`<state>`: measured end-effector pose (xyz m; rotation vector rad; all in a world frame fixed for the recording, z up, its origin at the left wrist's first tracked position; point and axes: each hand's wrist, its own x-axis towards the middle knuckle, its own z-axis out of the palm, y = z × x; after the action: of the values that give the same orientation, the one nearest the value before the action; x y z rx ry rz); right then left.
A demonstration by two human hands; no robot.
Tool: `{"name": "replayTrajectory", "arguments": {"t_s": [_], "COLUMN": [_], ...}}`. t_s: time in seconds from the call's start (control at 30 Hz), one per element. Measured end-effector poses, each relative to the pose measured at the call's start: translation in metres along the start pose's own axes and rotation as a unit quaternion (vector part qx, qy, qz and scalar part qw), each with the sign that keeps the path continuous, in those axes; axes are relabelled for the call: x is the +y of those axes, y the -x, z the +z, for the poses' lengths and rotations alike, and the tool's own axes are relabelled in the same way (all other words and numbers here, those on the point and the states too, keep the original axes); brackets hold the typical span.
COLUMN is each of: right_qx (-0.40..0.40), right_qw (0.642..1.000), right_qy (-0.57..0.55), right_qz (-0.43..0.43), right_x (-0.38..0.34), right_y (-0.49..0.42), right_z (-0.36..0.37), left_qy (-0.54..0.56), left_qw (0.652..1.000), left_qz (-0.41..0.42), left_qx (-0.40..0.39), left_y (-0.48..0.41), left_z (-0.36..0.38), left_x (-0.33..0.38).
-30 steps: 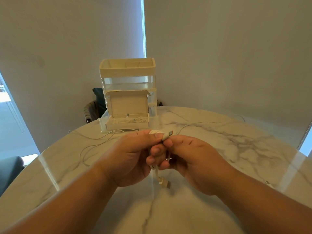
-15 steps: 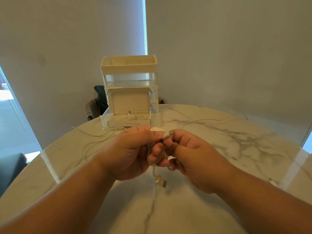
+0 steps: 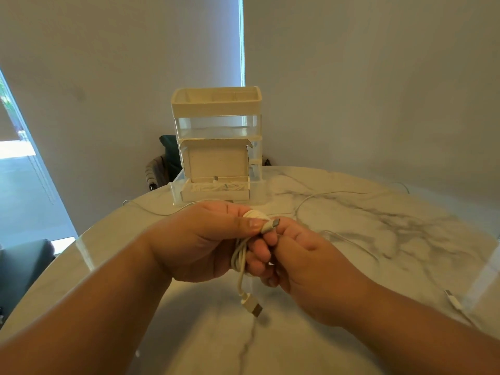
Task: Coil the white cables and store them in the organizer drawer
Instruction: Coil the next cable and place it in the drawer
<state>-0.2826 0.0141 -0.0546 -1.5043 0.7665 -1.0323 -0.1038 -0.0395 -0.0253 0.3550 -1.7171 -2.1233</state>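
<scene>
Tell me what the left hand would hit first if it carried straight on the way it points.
The right hand, most likely: the left hand points toward it, and both grip the same coiled white cable, fingers close together.

I am holding a coiled white cable (image 3: 238,259) between my left hand (image 3: 200,239) and right hand (image 3: 311,274), its USB plug (image 3: 254,308) dangling above the white marble table (image 3: 378,226).

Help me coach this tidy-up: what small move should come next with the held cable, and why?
Probably wrap the small connector end around the coiled cable to bind it: the left hand grips the loops, the right hand pinches that end at the top, and the USB plug dangles below.
</scene>
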Motion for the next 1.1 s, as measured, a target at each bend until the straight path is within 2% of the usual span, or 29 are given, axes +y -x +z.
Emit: {"name": "replayTrajectory", "arguments": {"t_s": [0.17, 0.33, 0.5, 1.1], "right_qx": [-0.035, -0.003, 0.006, 0.026], "right_qw": [0.998, 0.994, 0.994, 0.993], "right_qy": [-0.054, -0.105, -0.107, -0.097], "right_qz": [0.019, 0.021, 0.034, 0.067], "right_x": [0.003, 0.008, 0.008, 0.015], "right_y": [0.0, 0.0, -0.002, -0.007], "right_z": [-0.003, -0.003, -0.001, -0.003], "left_qy": [-0.002, 0.007, 0.021, 0.045], "left_qw": [0.999, 1.0, 0.999, 0.998], "left_qz": [-0.02, 0.01, 0.007, -0.011], "left_qx": [-0.027, 0.011, 0.036, 0.03], "left_y": [0.001, -0.006, -0.008, -0.01], "left_z": [-0.009, -0.013, -0.019, -0.027], "left_x": [-0.005, -0.023, -0.026, -0.028]}}
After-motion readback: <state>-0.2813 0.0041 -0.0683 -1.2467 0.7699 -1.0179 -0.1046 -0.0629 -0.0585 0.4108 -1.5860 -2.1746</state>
